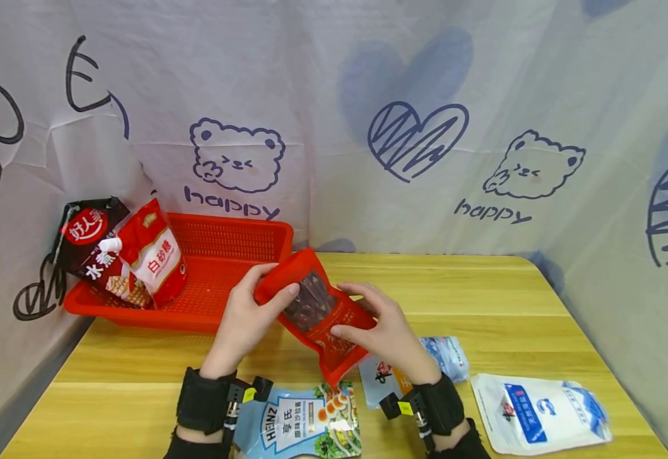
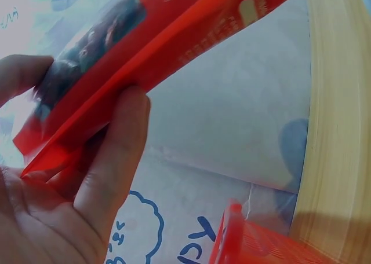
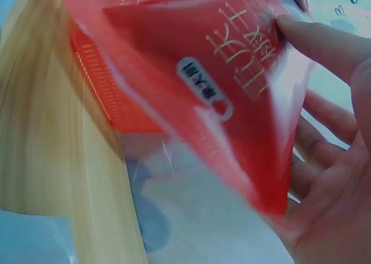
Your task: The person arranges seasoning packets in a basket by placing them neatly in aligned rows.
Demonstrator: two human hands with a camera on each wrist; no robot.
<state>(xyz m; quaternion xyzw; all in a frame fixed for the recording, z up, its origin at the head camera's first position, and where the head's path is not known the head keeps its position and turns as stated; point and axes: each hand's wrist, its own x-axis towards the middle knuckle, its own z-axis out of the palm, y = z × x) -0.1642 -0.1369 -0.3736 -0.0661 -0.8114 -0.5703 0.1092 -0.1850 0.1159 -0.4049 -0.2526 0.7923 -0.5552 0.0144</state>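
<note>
Both hands hold up a red pouch of dried chilies [image 1: 334,341] with a clear window, tilted above the table in the head view. My left hand [image 1: 252,312] grips its upper left end, thumb across the front and fingers behind. On the lower right side, my right hand [image 1: 385,328] holds the pouch between thumb and fingers. In the left wrist view the left fingers [image 2: 119,154] wrap the pouch's edge. Gold characters show on the red pouch [image 3: 232,61] in the right wrist view, with the right thumb [image 3: 324,44] on its face.
A red basket [image 1: 225,255] at the back left holds a black pouch [image 1: 93,242] and a red-white sugar bag [image 1: 159,258]. Near the front lie a Heinz pouch [image 1: 296,424], a blue-white packet [image 1: 449,357] partly behind the right arm, and a white bag [image 1: 546,414]. A printed cloth hangs behind.
</note>
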